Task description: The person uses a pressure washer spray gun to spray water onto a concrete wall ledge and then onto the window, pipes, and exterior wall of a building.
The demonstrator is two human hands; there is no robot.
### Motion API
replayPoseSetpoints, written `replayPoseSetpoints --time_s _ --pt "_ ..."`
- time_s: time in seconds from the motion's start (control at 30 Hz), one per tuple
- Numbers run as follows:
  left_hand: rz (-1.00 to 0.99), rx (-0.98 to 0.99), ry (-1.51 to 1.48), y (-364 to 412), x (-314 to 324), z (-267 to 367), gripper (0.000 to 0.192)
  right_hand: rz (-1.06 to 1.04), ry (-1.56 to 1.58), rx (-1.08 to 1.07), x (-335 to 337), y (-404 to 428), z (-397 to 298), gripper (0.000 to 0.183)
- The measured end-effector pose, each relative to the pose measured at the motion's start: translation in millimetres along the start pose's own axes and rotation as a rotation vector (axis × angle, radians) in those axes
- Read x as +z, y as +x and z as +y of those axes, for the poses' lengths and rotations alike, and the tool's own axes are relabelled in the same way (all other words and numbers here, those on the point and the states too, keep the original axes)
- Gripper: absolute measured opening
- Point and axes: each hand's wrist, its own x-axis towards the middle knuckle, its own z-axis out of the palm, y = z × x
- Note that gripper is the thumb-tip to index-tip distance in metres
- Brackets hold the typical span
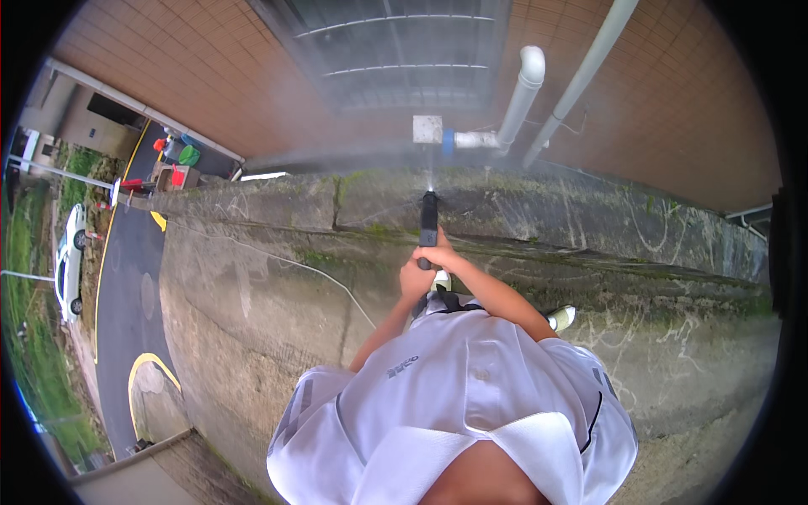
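Note:
A black spray gun (428, 218) points away from me, with a bright white jet at its nozzle and mist spreading ahead. My left hand (415, 279) grips its rear end, closest to my body. Just in front of it, my right hand (440, 250) is wrapped around the gun's body, the two hands touching or nearly so. Beyond the nozzle are a white square box (427, 129) and a white pipe (475, 139) with a blue collar. Under the gun runs a mossy concrete ledge (385, 202). My palms and most fingertips are hidden.
A thin pale hose or cable (278, 257) crosses the stained concrete floor (265, 315) at my left. A brown tiled wall (208, 76) and a misted, barred window (404, 50) stand ahead. Buckets (189, 155), a road (129, 278) and a white car (71, 262) lie far left.

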Motion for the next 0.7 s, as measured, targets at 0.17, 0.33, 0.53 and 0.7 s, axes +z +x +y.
replayPoseSetpoints --time_s 0.17,0.33,0.53,0.7 --pt "0.057 0.022 -0.010 -0.1 5.2 -4.8 0.040 0.015 -0.008 -0.030 0.4 -0.1 2.7 0.086" --pt "0.032 0.010 -0.001 -3.8 0.2 4.7 0.036 -0.002 0.027 0.006 -0.9 1.2 2.0 0.082" --pt "0.053 0.012 0.008 -1.6 3.9 -2.1 0.035 0.010 0.025 -0.002 -0.4 -5.7 -5.3 0.082" --pt "0.068 0.023 -0.011 -5.1 -0.3 4.9 0.035 -0.014 -0.007 0.028 0.4 2.2 3.3 0.086"
